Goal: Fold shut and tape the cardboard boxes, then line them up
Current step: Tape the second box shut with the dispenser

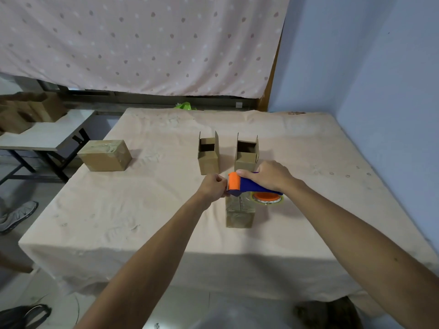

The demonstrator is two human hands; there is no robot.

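Cardboard box (pixel 239 213) nearest me lies with its flaps closed on the table (pixel 142 210), partway through taping. My right hand (pixel 270 175) has its grip wrapped round the handle of the tape dispenser (pixel 247 185), held low over the box's far end so the strip follows the seam. My left hand (pixel 212 187) has its grip closed at the cutter. I judge it pinches the tape (pixel 268 202) end to anchor it, though the clear film barely shows. Just behind, the left open box (pixel 208 154) and right open box (pixel 247 153) stand upright, crowding the dispenser. Far left sits a sealed box (pixel 104 155).
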